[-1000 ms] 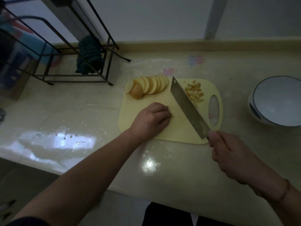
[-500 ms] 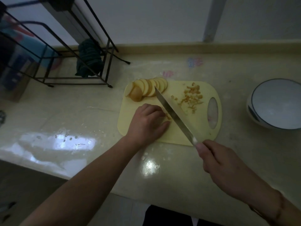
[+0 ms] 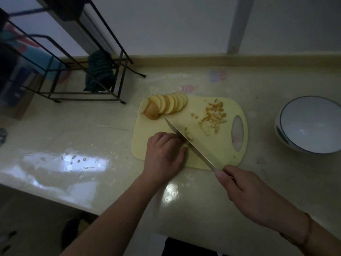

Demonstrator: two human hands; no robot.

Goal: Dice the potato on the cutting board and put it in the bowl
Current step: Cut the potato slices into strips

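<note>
A yellow cutting board (image 3: 217,150) lies on the counter. A fan of potato slices (image 3: 166,106) rests at its far left corner. Diced potato (image 3: 214,117) is heaped near the board's handle hole. My right hand (image 3: 245,189) grips the handle of a cleaver (image 3: 190,143), whose blade runs diagonally across the board with its edge down. My left hand (image 3: 164,154) sits curled on the board right beside the blade, covering whatever potato it holds. A few cut bits (image 3: 189,134) lie along the blade's right side. The white bowl (image 3: 311,126) stands to the right, with nothing in it.
A black wire rack (image 3: 77,67) with a dark green cloth (image 3: 99,72) stands at the back left. The wall and its raised ledge run behind the board. The counter's front edge passes under my forearms, and wet patches glint on the left.
The cleaver swung from lying flat near the diced heap to standing edge-down against my left hand's knuckles. A few fresh bits appeared beside the blade. My left hand stayed put.
</note>
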